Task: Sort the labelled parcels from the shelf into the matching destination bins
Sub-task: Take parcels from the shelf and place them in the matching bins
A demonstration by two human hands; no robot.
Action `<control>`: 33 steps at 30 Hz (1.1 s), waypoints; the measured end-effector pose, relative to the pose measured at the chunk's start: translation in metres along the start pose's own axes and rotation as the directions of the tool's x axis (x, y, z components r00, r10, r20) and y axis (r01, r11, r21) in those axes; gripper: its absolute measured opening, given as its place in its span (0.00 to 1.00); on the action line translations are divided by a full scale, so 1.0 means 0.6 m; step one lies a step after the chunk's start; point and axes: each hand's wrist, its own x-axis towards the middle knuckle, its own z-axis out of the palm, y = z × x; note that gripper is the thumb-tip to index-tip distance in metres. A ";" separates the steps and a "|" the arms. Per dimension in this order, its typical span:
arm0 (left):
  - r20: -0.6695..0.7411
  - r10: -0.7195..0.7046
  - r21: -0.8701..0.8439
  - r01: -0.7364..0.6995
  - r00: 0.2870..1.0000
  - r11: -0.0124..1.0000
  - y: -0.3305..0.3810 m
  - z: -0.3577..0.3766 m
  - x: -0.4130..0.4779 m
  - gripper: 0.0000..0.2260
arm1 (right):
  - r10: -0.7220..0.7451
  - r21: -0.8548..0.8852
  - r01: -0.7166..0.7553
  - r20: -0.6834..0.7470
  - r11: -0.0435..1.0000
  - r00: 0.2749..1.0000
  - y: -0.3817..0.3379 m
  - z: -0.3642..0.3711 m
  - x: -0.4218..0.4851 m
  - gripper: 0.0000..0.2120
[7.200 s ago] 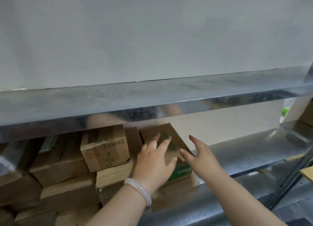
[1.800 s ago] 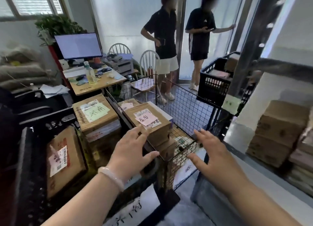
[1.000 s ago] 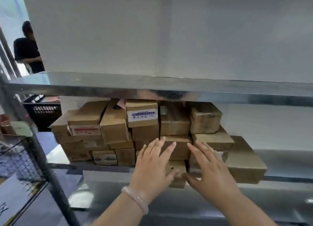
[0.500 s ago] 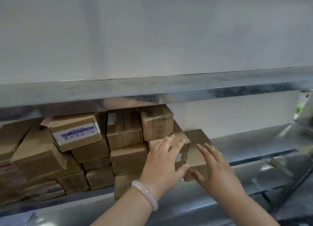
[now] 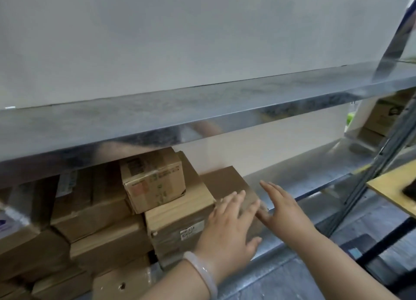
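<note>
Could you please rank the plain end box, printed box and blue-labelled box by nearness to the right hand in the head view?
1. Plain end box, beside the right hand.
2. Printed box, atop the stack, further left.
3. Blue-labelled box, far left.

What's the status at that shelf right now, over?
Left hand open, fingers laid on end carton. Right hand open beside it, nothing gripped. Carton sits on lower shelf, rightmost of the stack. Upper shelf hangs low above.
</note>
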 end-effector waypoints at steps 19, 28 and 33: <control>-0.040 -0.616 -0.032 0.615 0.787 0.788 0.022 0.135 0.090 0.31 | 0.097 0.335 -0.398 0.649 0.854 0.755 0.127 0.097 0.193 0.46; -0.084 -0.728 -0.099 0.721 0.681 0.686 0.045 0.137 0.085 0.30 | 0.016 0.520 -0.430 0.624 0.738 0.781 0.151 0.093 0.181 0.24; -0.022 -0.773 -0.210 0.754 0.633 0.623 0.060 0.135 0.096 0.32 | 0.052 0.615 -0.456 0.558 0.643 0.828 0.198 0.046 0.147 0.19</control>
